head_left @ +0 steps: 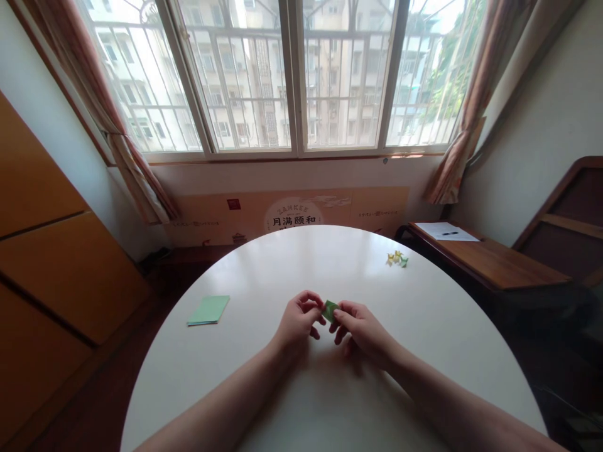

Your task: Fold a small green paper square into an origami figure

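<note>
A small piece of folded green paper (330, 310) is held up between both hands, over the middle of the white round table (226, 389). My left hand (303, 317) pinches its left edge between thumb and fingers. On the other side, my right hand (355, 324) grips the paper's right edge, thumb in front. The paper looks roughly diamond-shaped; its finer folds are too small to tell. Both forearms reach in from the near side of the table.
A stack of light green paper squares (208, 310) lies at the table's left. Several small folded paper figures (397, 258), yellow and green, sit at the far right. Beyond the table, a wooden desk (509, 257) bears white paper (443, 231) with a dark pen. Windows stand ahead.
</note>
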Demonstrator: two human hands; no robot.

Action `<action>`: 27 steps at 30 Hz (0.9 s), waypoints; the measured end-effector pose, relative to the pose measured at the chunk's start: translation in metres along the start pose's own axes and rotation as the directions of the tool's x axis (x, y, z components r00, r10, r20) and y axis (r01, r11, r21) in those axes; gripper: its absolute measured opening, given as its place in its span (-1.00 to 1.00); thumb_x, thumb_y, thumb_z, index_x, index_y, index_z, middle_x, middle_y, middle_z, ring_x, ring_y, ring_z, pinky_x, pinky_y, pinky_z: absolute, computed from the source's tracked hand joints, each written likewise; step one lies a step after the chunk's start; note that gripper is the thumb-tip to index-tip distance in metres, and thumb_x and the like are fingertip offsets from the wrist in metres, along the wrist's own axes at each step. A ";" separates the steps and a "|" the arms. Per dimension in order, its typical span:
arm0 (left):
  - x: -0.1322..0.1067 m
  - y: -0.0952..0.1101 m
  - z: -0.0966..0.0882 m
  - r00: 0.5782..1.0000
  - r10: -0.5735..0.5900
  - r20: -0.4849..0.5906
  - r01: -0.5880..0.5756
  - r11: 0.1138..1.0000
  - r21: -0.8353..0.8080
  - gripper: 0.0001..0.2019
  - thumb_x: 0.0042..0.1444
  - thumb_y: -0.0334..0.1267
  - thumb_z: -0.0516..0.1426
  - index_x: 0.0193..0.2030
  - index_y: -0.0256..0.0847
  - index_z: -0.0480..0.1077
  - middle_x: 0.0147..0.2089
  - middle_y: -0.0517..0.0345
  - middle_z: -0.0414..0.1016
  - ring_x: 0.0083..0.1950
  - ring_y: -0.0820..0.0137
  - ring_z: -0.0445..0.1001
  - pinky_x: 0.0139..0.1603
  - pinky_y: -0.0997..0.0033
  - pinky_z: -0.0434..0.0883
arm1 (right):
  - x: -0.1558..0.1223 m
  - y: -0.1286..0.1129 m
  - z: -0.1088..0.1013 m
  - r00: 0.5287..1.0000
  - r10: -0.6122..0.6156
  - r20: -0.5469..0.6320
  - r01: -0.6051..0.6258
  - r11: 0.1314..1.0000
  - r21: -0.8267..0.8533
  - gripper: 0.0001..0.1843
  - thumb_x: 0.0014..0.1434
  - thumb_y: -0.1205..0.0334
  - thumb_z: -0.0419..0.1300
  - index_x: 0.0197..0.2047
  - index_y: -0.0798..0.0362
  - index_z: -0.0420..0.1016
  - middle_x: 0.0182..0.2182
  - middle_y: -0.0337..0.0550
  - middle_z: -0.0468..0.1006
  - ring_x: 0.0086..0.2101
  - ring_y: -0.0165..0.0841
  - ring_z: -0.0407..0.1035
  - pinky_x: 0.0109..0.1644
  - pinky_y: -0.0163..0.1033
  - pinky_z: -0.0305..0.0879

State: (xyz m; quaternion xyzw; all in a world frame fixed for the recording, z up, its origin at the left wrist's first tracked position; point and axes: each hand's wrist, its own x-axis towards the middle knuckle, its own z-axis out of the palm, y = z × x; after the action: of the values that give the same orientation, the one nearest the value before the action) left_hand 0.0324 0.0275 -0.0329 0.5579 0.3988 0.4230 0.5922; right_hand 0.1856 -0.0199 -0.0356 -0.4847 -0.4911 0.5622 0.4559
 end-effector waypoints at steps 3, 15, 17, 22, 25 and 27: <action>-0.002 0.002 0.002 1.000 0.014 -0.024 -0.013 1.000 0.023 -0.79 -0.08 -0.18 0.25 -0.35 -0.27 0.43 -0.47 0.14 0.48 -0.50 0.41 0.44 -0.70 0.58 0.32 | -0.001 -0.001 0.001 1.000 0.000 0.005 0.000 1.000 0.012 -0.62 0.13 -0.10 0.19 -0.29 0.09 0.40 -0.42 -0.17 0.46 -0.49 -0.37 0.41 -0.65 -0.39 0.28; -0.009 0.003 0.002 0.999 0.035 0.020 -0.037 0.994 0.108 -0.74 0.01 -0.23 0.19 -0.21 -0.35 0.54 -0.37 0.02 0.54 -0.38 0.36 0.47 -0.59 0.53 0.39 | -0.003 -0.002 0.002 0.999 -0.042 0.022 0.042 0.999 -0.018 -0.64 0.16 -0.07 0.16 -0.29 0.10 0.41 -0.43 -0.17 0.47 -0.52 -0.38 0.39 -0.67 -0.41 0.20; -0.009 0.003 -0.001 0.998 0.053 0.036 -0.057 0.991 0.122 -0.76 0.02 -0.23 0.19 -0.21 -0.34 0.53 -0.36 0.02 0.54 -0.35 0.34 0.49 -0.56 0.52 0.40 | -0.002 -0.002 0.002 0.999 -0.045 0.026 0.046 0.999 -0.024 -0.63 0.16 -0.08 0.17 -0.29 0.10 0.41 -0.43 -0.17 0.47 -0.53 -0.39 0.39 -0.66 -0.41 0.18; -0.009 0.006 -0.011 0.990 0.102 0.101 -0.119 0.976 0.180 -0.82 0.04 -0.22 0.21 -0.29 -0.32 0.50 -0.38 0.06 0.52 -0.36 0.34 0.49 -0.52 0.48 0.42 | 0.000 -0.002 0.004 0.999 -0.032 0.035 0.033 0.999 -0.021 -0.62 0.17 -0.10 0.17 -0.31 0.09 0.41 -0.43 -0.15 0.49 -0.51 -0.37 0.39 -0.66 -0.41 0.15; -0.013 0.013 -0.018 0.982 0.150 0.113 -0.174 0.955 0.240 -0.85 0.10 -0.24 0.20 -0.31 -0.30 0.51 -0.38 0.09 0.50 -0.41 0.40 0.44 -0.46 0.47 0.41 | 0.000 0.000 0.007 0.999 -0.020 0.041 0.020 1.000 -0.006 -0.62 0.17 -0.11 0.16 -0.29 0.09 0.42 -0.42 -0.15 0.49 -0.50 -0.35 0.40 -0.67 -0.41 0.15; -0.014 0.018 -0.021 0.957 0.245 0.156 -0.287 0.880 0.379 -0.87 0.13 -0.28 0.17 -0.34 -0.29 0.50 -0.37 0.09 0.50 -0.38 0.40 0.45 -0.44 0.49 0.39 | 0.000 0.002 0.010 0.999 -0.016 0.046 0.015 1.000 0.011 -0.60 0.18 -0.13 0.16 -0.29 0.08 0.42 -0.42 -0.15 0.49 -0.49 -0.35 0.41 -0.67 -0.41 0.16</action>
State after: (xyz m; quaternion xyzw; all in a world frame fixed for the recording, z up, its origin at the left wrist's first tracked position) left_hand 0.0072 0.0213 -0.0164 0.7372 0.3647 0.3808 0.4225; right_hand 0.1757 -0.0209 -0.0370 -0.4653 -0.5023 0.5724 0.4512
